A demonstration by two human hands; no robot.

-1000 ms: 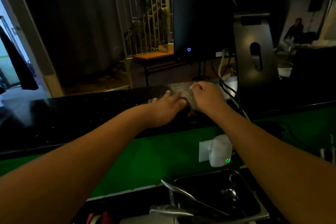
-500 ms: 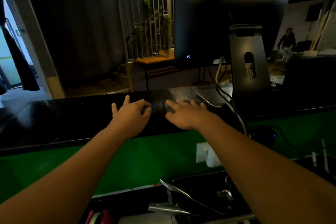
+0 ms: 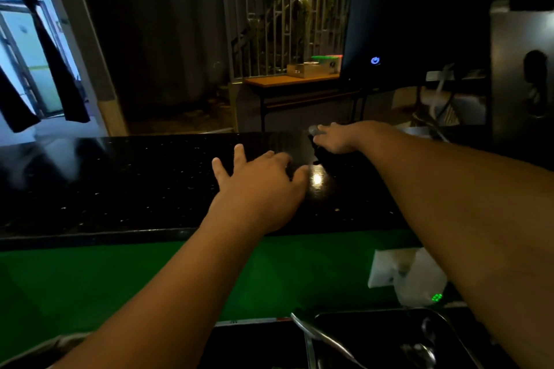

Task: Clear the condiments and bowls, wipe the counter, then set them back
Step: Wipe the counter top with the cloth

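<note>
Blue power symbol point(image 3: 375, 60) on monitor point(image 3: 419, 24), no legible text

Dim, grainy view. Daylight glows through a doorway point(image 3: 21, 69) at ten o'clock; glare dots my dark desk point(image 3: 120, 189); edges bend.

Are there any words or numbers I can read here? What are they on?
No words or numbers can be read.
Black monitor: only a glowing blue power symbol, no letters.
White device: green lights, no text.
</note>
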